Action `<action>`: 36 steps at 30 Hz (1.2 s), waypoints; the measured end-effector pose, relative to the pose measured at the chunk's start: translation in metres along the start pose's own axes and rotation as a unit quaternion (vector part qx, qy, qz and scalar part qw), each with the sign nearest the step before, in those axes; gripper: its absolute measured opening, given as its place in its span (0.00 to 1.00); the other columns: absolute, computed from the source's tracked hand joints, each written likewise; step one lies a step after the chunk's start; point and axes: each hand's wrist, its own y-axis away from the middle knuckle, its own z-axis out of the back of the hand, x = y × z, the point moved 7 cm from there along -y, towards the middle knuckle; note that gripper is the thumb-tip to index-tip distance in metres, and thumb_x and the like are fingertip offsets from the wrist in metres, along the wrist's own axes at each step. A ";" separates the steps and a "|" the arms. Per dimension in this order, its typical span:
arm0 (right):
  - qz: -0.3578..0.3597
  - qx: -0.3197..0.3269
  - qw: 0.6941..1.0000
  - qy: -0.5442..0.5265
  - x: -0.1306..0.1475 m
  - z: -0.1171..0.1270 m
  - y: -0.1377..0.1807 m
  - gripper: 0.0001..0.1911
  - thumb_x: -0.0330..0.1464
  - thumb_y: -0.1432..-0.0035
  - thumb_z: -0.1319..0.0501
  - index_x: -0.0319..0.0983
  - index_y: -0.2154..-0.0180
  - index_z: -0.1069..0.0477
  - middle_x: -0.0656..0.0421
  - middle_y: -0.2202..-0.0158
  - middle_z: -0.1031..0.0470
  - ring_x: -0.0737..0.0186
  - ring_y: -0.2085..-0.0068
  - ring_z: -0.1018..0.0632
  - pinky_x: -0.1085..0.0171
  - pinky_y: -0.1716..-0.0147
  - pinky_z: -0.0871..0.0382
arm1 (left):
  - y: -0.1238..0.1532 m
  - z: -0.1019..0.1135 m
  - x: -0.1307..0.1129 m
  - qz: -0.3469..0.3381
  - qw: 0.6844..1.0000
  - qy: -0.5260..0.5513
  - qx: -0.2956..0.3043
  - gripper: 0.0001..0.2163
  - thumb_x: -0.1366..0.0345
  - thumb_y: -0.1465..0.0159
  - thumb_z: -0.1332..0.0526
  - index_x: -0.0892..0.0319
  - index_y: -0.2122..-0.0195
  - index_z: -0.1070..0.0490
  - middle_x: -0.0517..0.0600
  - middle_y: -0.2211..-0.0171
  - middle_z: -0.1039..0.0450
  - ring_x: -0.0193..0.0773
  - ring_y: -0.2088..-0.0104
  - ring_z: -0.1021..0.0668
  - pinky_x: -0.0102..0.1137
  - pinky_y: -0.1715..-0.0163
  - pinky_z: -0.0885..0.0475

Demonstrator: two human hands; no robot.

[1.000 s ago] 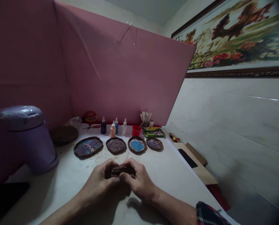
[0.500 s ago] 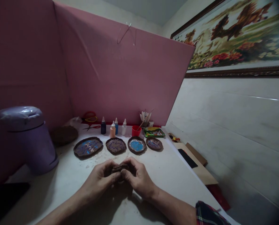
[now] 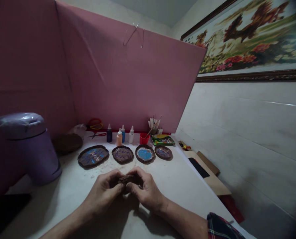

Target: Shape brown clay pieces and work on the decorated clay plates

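Both of my hands meet just above the white table (image 3: 178,182), fingers curled round a small lump of brown clay (image 3: 126,179). My left hand (image 3: 103,192) cups it from the left and my right hand (image 3: 145,189) pinches it from the right. Most of the lump is hidden by my fingers. Behind my hands lies a row of several flat brown clay dishes with painted centres, among them a large one (image 3: 93,156), a blue-centred one (image 3: 145,154) and a small one (image 3: 164,152).
A purple lidded bin (image 3: 30,146) stands at the left. Small paint bottles (image 3: 120,134), a red cup (image 3: 144,138) with sticks, red-handled scissors (image 3: 98,134) and a green packet (image 3: 163,140) line the pink partition (image 3: 128,83). Cardboard pieces (image 3: 207,172) lie at the right edge.
My fingers have kneaded the clay lump and closed a little more tightly over it. My hands stay in the same place.
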 end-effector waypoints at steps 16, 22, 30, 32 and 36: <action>-0.020 -0.049 0.999 0.001 -0.009 0.006 -0.001 0.13 0.32 0.45 0.39 0.38 0.57 0.34 0.58 0.64 0.28 0.63 0.64 0.27 0.65 0.63 0.32 | -0.005 -0.004 0.006 0.040 0.993 0.115 0.009 0.11 0.64 0.46 0.35 0.61 0.62 0.26 0.50 0.66 0.24 0.40 0.67 0.23 0.31 0.67 0.29; -0.016 -0.037 0.990 -0.136 -0.014 0.007 -0.005 0.15 0.37 0.44 0.39 0.38 0.57 0.35 0.57 0.62 0.28 0.61 0.60 0.26 0.63 0.61 0.31 | -0.005 0.003 0.017 0.106 0.982 0.159 -0.001 0.22 0.50 0.41 0.41 0.61 0.51 0.31 0.51 0.70 0.24 0.38 0.73 0.23 0.31 0.72 0.28; -0.011 -0.009 0.984 -0.178 -0.014 0.004 -0.006 0.14 0.35 0.47 0.36 0.37 0.60 0.34 0.58 0.65 0.27 0.63 0.63 0.26 0.64 0.62 0.32 | -0.007 -0.005 0.023 0.112 0.967 0.224 0.043 0.22 0.54 0.47 0.33 0.62 0.55 0.31 0.53 0.69 0.24 0.39 0.76 0.22 0.33 0.75 0.28; -0.019 -0.008 0.986 -0.165 -0.014 0.004 -0.006 0.14 0.34 0.48 0.36 0.37 0.60 0.33 0.58 0.65 0.27 0.63 0.64 0.25 0.64 0.62 0.32 | -0.007 -0.005 0.023 0.119 0.972 0.196 0.050 0.24 0.53 0.48 0.33 0.62 0.55 0.33 0.53 0.70 0.24 0.40 0.77 0.21 0.33 0.77 0.27; -0.021 -0.002 0.993 -0.115 -0.013 0.004 -0.005 0.12 0.30 0.48 0.38 0.37 0.60 0.32 0.59 0.67 0.27 0.64 0.65 0.26 0.65 0.64 0.32 | -0.007 -0.006 0.025 0.133 0.975 0.166 0.064 0.24 0.52 0.49 0.32 0.61 0.57 0.36 0.52 0.71 0.24 0.43 0.75 0.20 0.34 0.76 0.26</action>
